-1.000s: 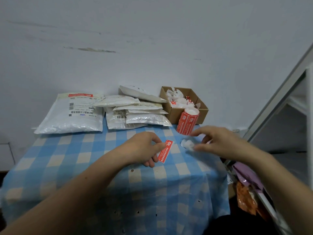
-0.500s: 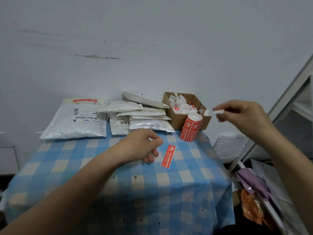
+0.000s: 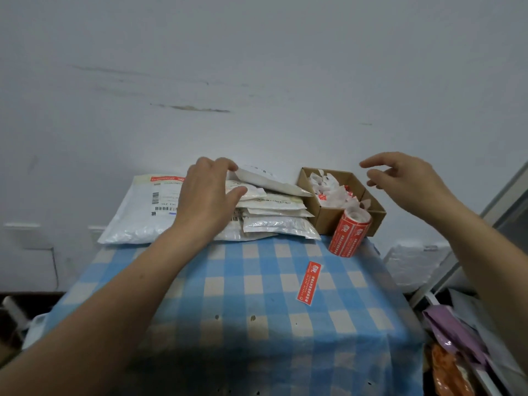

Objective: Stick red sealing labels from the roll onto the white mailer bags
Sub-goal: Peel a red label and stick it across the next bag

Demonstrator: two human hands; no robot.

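Big bag (image 3: pixel 134 212): far left of desk (image 3: pixel 228 295), flat, red strip along its top edge; looks sealed, out of the way.
Left hand (image 3: pixel 208 195): on the stack (image 3: pixel 280 215), thumb under and fingers over the near end of the top bag (image 3: pixel 271 181), pinching it.
Stack risk: bags are slick and loosely piled; a pull on the top one may drag the lower ones off toward the desk edge.
Label (image 3: pixel 308 282): loose on the cloth, mid-desk, apart from both hands. Risk: if glue side is down it may bond to the cloth; a bag laid over it would catch it crooked.
Box (image 3: pixel 323 218): touches the stack's right side, full of backing scraps; blocks a sideways pull.
Roll (image 3: pixel 347 234): upright against the box front, near the desk edge; a knock could tip it off.
Right hand (image 3: pixel 408 181): in the air over the box, fingers spread, empty.
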